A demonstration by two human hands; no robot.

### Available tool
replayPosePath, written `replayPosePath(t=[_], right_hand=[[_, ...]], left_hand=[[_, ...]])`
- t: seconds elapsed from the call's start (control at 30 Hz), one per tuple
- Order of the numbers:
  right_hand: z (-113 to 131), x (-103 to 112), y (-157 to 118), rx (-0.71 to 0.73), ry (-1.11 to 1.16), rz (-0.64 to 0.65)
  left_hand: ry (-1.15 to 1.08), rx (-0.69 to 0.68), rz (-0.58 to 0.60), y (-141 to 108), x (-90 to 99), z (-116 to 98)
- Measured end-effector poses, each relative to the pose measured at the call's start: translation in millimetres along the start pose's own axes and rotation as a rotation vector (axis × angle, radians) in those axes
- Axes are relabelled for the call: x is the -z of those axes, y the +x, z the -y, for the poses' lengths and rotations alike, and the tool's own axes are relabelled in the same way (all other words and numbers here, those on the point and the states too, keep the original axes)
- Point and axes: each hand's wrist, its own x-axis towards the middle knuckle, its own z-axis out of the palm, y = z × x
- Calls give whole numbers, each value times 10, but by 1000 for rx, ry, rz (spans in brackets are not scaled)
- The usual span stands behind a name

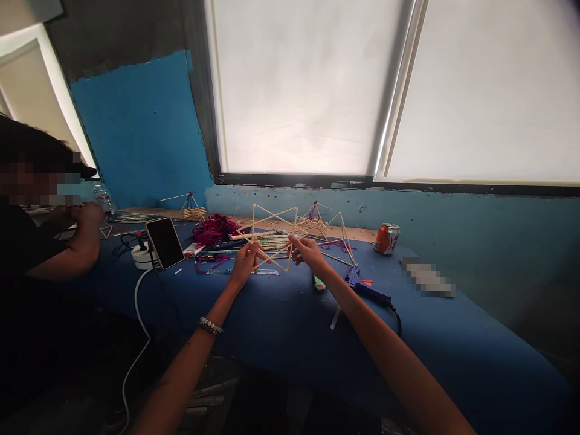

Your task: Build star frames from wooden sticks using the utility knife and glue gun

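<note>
A frame of thin wooden sticks (274,214), joined in crossing triangles, is held up above the blue table. My left hand (245,263) pinches its lower left part. On the right side, my right hand (307,252) grips the same frame between thumb and fingers. Behind it lie more loose sticks and a bundle of purple yarn (216,229). A blue glue gun (368,287) rests on the table to the right of my right hand, and a green-handled tool (319,283) lies partly hidden below that hand.
A phone (164,243) leans by a white power strip (144,258), its cable hanging off the edge. A soda can (386,238) stands at the right. Stick structures (191,209) stand at the back. A co-worker (49,223) sits at the left.
</note>
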Motion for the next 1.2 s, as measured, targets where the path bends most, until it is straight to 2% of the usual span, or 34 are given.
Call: replayPosePath(t=[0.13, 0.23, 0.3, 0.4, 0.47, 0.6, 0.7, 0.87, 1.0, 1.2], right_hand=[[19, 1, 0, -14, 7, -23], [63, 85, 11, 35, 46, -144], [97, 189, 17, 90, 50, -196], [138, 362, 15, 135, -25, -142], [149, 455, 8, 132, -61, -90], [127, 553, 19, 90, -76, -29], [76, 598, 68, 70, -46, -60], [-9, 706, 163, 97, -18, -162], [15, 746, 151, 133, -107, -159], [107, 722, 111, 178, -208, -120]], left_hand=[[7, -13, -6, 10, 21, 44], [11, -20, -23, 40, 56, 58], [42, -13, 29, 112, 90, 50], [137, 24, 257, 334, 149, -3], [206, -4, 339, 543, 186, -63], [347, -67, 360, 936, 201, -183], [373, -103, 313, 1085, 149, -183], [163, -78, 145, 1100, 91, 55], [70, 21, 214, 1018, 104, 170], [61, 57, 245, 927, 87, 98]])
